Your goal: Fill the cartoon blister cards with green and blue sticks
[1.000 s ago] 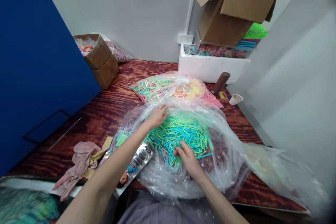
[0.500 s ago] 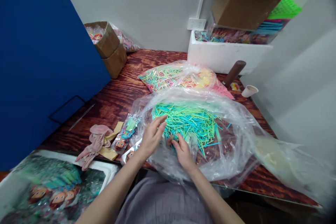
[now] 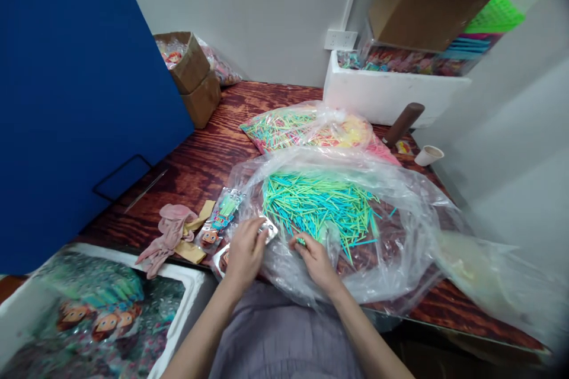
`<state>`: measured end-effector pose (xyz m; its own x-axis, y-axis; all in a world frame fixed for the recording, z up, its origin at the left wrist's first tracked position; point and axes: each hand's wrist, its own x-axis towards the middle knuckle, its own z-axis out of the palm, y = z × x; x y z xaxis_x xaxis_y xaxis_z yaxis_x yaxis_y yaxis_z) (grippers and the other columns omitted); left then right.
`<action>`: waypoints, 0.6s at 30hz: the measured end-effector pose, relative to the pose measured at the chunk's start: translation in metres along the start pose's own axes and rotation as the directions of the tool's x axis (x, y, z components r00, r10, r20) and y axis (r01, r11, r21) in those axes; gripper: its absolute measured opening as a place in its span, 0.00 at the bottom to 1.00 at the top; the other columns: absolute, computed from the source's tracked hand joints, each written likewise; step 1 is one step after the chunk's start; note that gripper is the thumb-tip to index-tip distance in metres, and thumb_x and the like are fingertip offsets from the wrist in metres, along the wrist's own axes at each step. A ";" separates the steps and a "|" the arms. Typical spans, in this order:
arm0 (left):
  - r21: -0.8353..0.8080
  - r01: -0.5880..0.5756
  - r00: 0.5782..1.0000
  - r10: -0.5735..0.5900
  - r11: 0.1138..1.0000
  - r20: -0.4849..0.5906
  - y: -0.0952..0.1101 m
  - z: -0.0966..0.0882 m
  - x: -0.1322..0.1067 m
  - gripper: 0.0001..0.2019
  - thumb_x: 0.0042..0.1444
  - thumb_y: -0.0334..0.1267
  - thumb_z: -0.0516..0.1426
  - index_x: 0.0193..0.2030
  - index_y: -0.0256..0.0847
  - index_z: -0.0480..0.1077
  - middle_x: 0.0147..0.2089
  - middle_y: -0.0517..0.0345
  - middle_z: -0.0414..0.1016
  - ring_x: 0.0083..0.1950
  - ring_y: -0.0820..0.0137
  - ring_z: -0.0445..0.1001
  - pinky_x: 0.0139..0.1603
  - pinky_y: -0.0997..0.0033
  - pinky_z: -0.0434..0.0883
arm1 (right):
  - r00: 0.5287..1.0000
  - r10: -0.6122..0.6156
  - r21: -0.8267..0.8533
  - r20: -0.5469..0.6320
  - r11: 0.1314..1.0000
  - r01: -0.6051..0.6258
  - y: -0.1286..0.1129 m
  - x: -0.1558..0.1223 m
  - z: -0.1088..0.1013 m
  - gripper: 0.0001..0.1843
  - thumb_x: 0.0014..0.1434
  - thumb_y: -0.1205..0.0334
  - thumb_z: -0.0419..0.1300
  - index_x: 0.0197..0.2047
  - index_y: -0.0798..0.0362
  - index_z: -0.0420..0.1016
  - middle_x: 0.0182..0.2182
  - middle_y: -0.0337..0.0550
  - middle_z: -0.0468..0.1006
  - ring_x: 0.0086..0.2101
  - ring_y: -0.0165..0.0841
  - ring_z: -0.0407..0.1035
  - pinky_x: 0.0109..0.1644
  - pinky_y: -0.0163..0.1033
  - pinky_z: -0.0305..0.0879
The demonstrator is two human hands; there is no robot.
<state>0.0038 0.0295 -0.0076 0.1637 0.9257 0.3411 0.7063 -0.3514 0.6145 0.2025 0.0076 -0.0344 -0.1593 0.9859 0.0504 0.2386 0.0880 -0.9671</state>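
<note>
Over the bag, the right hand pinches sticks; at its left, the left hand, grip unclear, seemingly takes a packet that next needs steadying.

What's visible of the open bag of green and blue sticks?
The open bag looks like thin, clear, crinkled plastic, its mouth spread wide around loose sticks. It lies on the wood-patterned table, reaching the front edge, before another bag. The right hand is over its near side; contact is unclear.
</note>
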 end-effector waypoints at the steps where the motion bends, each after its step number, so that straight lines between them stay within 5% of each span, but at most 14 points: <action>1: 0.080 0.053 0.998 -0.051 0.995 -0.027 -0.011 -0.003 -0.004 0.14 0.66 0.41 0.50 0.51 0.40 0.71 0.51 0.47 0.76 0.54 0.58 0.72 0.55 0.55 0.68 | 1.000 0.001 -0.001 0.003 1.000 -0.001 0.000 0.000 0.000 0.09 0.65 0.60 0.53 0.36 0.50 0.73 0.34 0.41 0.75 0.38 0.36 0.70 0.45 0.38 0.62; 7: 0.385 0.143 0.988 -0.155 0.912 0.000 -0.041 0.001 -0.017 0.22 0.58 0.46 0.58 0.56 0.38 0.69 0.48 0.45 0.73 0.51 0.52 0.70 0.52 0.52 0.67 | 0.999 -0.031 0.016 -0.005 0.999 0.032 0.003 0.000 0.001 0.09 0.65 0.62 0.54 0.36 0.51 0.74 0.34 0.40 0.75 0.39 0.35 0.70 0.46 0.37 0.61; 13: 0.157 0.297 0.954 -0.288 0.942 -0.078 -0.046 0.005 -0.005 0.09 0.57 0.43 0.58 0.40 0.41 0.69 0.39 0.53 0.72 0.43 0.59 0.72 0.45 0.60 0.68 | 1.000 -0.005 0.021 -0.012 1.000 0.005 0.001 -0.002 0.001 0.08 0.63 0.64 0.54 0.37 0.51 0.76 0.34 0.41 0.77 0.39 0.36 0.71 0.46 0.38 0.62; 18: 0.107 0.270 0.961 -0.260 0.957 -0.093 -0.045 0.000 0.000 0.09 0.59 0.41 0.54 0.30 0.43 0.66 0.32 0.57 0.72 0.37 0.62 0.72 0.40 0.65 0.66 | 1.000 0.030 0.028 -0.006 0.999 -0.030 0.002 -0.004 -0.001 0.09 0.60 0.68 0.55 0.39 0.50 0.76 0.37 0.41 0.79 0.42 0.37 0.73 0.49 0.40 0.63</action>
<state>-0.0279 0.0449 -0.0347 -0.0905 0.9681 0.2338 0.7938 -0.0717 0.6039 0.2045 0.0041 -0.0368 -0.1466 0.9889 0.0227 0.2167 0.0545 -0.9747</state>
